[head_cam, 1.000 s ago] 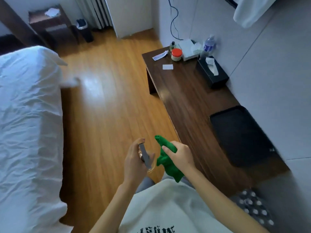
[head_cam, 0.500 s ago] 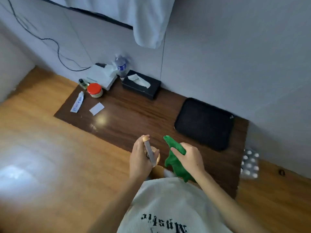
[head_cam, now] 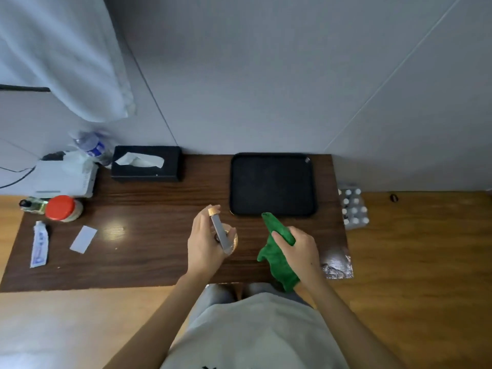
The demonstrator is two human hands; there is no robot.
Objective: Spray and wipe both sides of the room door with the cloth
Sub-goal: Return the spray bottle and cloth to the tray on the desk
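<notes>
From the head view I look straight down at a long dark wood-grain worktop [head_cam: 149,243] set against a pale grey panelled wall [head_cam: 266,75]; my left hand [head_cam: 206,243] is wrapped round a small spray bottle with a grey slanted body and a tan cap [head_cam: 219,230], the grip closed on it with the thumb near the cap, which I judge keeps the nozzle ready to press; my right hand [head_cam: 300,249] is clenched on a bright green soft cloth [head_cam: 277,251], one end poking up past the knuckles and the rest hanging toward my lap, bunched so it can be opened flat against a surface; both are held over the worktop's near edge, just in front of a black rectangular tray [head_cam: 271,183] and well apart from the black tissue box [head_cam: 147,163] and the red-lidded jar [head_cam: 62,208] further left; the room door itself is nowhere in this view, so I judge the wiping has not begun and the next move calls for turning away from this wall to find it; the risk I see is the loose cloth tail brushing things off the worktop as I turn.
</notes>
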